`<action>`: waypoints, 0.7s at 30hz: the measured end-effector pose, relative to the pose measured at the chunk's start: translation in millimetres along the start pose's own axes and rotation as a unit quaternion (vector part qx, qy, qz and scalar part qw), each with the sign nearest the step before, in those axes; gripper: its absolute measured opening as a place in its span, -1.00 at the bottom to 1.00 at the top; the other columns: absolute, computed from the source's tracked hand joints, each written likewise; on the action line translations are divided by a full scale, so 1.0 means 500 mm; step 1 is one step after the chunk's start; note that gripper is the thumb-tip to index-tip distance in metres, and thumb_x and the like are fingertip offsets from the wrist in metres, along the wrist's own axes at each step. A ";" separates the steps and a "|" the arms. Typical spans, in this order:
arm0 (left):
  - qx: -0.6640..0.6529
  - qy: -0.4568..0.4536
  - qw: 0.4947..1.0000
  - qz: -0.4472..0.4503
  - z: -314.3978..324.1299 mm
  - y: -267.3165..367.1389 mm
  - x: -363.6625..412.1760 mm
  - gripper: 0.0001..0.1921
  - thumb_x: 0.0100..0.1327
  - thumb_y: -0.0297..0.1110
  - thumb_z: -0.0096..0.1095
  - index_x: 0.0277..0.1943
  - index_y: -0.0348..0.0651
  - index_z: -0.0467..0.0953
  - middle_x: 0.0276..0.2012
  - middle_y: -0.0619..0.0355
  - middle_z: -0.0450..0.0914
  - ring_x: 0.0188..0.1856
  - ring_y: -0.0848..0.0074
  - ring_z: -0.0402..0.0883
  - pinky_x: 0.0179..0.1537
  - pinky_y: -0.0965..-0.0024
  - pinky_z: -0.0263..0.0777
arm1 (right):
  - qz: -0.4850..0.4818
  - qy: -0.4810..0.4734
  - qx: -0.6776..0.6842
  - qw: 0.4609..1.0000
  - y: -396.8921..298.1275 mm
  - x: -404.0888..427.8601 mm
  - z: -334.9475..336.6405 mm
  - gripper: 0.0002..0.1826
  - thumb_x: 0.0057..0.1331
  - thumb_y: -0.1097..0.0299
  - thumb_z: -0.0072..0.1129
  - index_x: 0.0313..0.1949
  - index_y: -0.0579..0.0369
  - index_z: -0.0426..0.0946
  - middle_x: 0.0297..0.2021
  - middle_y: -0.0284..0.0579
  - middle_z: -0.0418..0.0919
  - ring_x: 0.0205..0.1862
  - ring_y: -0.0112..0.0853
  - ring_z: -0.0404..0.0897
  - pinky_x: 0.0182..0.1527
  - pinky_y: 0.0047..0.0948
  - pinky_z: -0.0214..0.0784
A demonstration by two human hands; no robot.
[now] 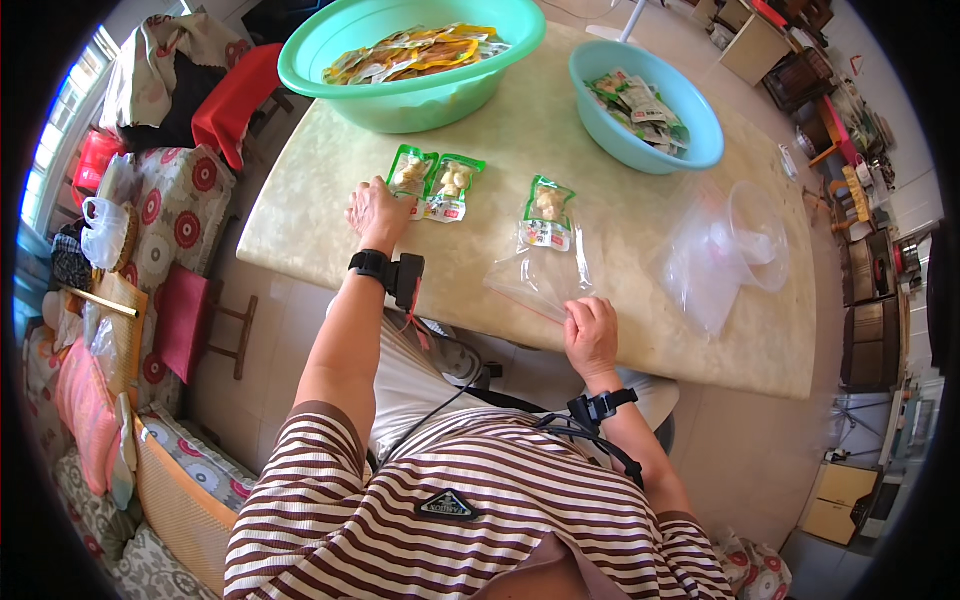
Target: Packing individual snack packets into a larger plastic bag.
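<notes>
My left hand point(379, 214) is at the lower left of a small sealed food packet point(410, 174), its thumb and fingers on the packet's edge. A second packet point(453, 182), clear and green with pale pieces inside, lies against it on the right. My right hand point(591, 334) pinches the near edge of a clear plastic zip bag point(532, 277) with a red line along its mouth. Another green-edged packet point(550, 214) lies at the far end of this bag and seems to be inside it.
A large green basin point(412, 105) holds many brown-and-yellow packets. Right of it, a blue basin point(645, 154) contains green-and-white packets. Clear plastic bags point(694, 262) and a round clear plastic container point(757, 236) lie at the right of the table point(300, 225). A patterned sofa point(180, 202) stands left.
</notes>
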State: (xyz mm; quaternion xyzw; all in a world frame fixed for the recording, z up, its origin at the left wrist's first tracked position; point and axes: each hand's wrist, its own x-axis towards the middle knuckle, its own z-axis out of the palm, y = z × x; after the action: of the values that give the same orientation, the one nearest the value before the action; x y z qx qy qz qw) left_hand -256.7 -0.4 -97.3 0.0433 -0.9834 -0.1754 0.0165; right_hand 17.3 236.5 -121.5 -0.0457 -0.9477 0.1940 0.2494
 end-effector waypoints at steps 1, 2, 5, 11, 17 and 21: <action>0.000 -0.001 1.000 -0.001 0.003 -0.004 0.009 -0.41 -0.08 -0.02 0.45 -0.01 -0.17 0.52 0.04 0.02 0.51 0.16 0.21 0.41 0.14 0.05 0.26 | -0.001 -0.001 0.000 1.000 -0.002 0.001 0.000 -0.76 -0.01 0.52 0.16 -0.29 0.01 0.52 -0.34 -0.20 0.48 -0.22 -0.18 0.46 -0.12 -0.21 0.32; -0.008 -0.031 0.999 -0.021 0.006 -0.010 0.024 -0.43 -0.10 -0.04 0.45 -0.05 -0.18 0.54 -0.01 0.01 0.56 0.11 0.20 0.48 0.10 0.07 0.32 | -0.002 -0.001 0.000 1.000 -0.004 0.001 0.000 -0.76 -0.01 0.53 0.16 -0.29 0.01 0.52 -0.34 -0.20 0.48 -0.22 -0.18 0.46 -0.12 -0.21 0.32; -0.036 -0.076 0.996 -0.027 0.008 -0.017 0.052 -0.49 -0.14 -0.08 0.44 -0.12 -0.20 0.59 -0.13 -0.02 0.64 -0.03 0.19 0.60 -0.02 0.12 0.44 | -0.004 0.002 -0.003 1.000 -0.005 0.000 0.000 -0.76 -0.01 0.53 0.16 -0.29 0.01 0.52 -0.34 -0.20 0.48 -0.23 -0.19 0.46 -0.13 -0.22 0.32; 0.008 -0.111 0.993 0.038 -0.014 0.009 0.052 -0.58 -0.09 -0.12 0.37 -0.18 -0.20 0.63 -0.19 -0.10 0.65 -0.13 0.13 0.65 -0.11 0.18 0.52 | 0.006 0.017 0.001 1.000 0.001 -0.003 -0.006 -0.80 0.03 0.53 0.15 -0.30 0.02 0.51 -0.35 -0.20 0.48 -0.24 -0.19 0.46 -0.14 -0.23 0.33; -0.048 0.025 0.994 0.099 0.052 -0.063 0.048 -0.67 0.07 -0.17 0.28 -0.17 -0.21 0.57 -0.05 -0.16 0.55 0.06 0.11 0.50 0.06 0.19 0.41 | 0.011 0.036 0.031 0.999 0.010 -0.007 0.004 -0.82 0.04 0.51 0.18 -0.32 0.02 0.50 -0.37 -0.22 0.49 -0.25 -0.20 0.47 -0.14 -0.23 0.34; -0.012 -0.002 0.998 0.068 0.021 -0.063 0.051 -0.70 0.10 -0.21 0.26 -0.19 -0.24 0.60 -0.08 -0.17 0.60 0.02 0.08 0.57 0.02 0.14 0.45 | 0.007 0.044 0.064 0.997 0.017 -0.007 0.003 -0.86 0.05 0.49 0.19 -0.35 0.03 0.50 -0.40 -0.22 0.50 -0.27 -0.21 0.48 -0.16 -0.24 0.36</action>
State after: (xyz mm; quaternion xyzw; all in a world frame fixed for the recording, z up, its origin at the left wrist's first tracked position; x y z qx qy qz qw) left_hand -280.2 -28.6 -117.3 -0.0242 -0.9819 -0.1858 0.0270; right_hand 19.8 243.2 -127.6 -0.0452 -0.9210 0.2540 0.2920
